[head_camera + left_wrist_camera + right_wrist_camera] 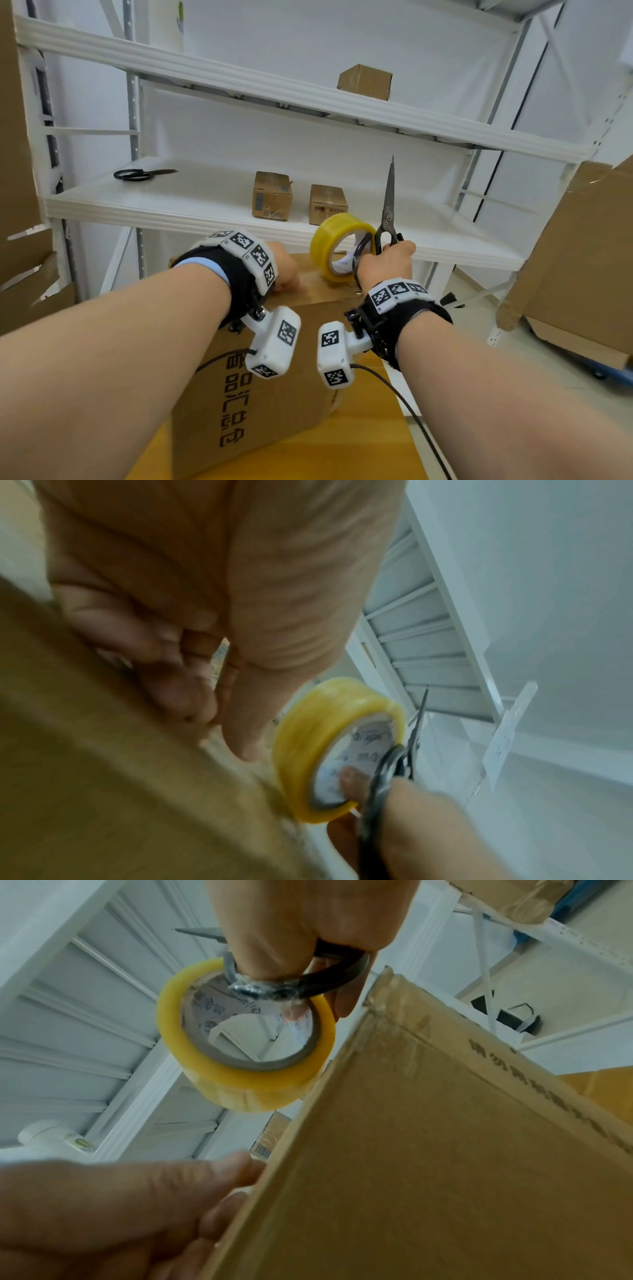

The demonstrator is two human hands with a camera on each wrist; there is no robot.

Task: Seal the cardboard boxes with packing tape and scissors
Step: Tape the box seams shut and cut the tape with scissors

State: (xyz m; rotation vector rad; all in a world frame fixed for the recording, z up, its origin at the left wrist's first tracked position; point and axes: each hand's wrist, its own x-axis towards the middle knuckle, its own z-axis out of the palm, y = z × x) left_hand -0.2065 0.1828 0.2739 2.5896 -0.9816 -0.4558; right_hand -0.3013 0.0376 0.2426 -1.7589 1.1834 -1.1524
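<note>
A large cardboard box (274, 383) with black print stands on a yellow table (363, 445). My left hand (286, 274) lies on the box top near its front edge, fingers curled. Its thumb (245, 723) and knuckles pinch the clear tape strip (310, 286) down onto the cardboard. Just right of it, my right hand (385, 255) grips the black handles of steel scissors (388, 205), blades closed and pointing up. The same hand has a finger inside the core of the yellow tape roll (337, 246), which stands on edge at the top's right end (240, 1047).
On the white shelf (205, 202) behind lie a second pair of scissors (144, 174) and two small taped boxes (272, 195) (328, 204). Another small box (364, 82) sits one shelf up. Loose cardboard sheets lean at the right (565, 257) and at the left (20, 144).
</note>
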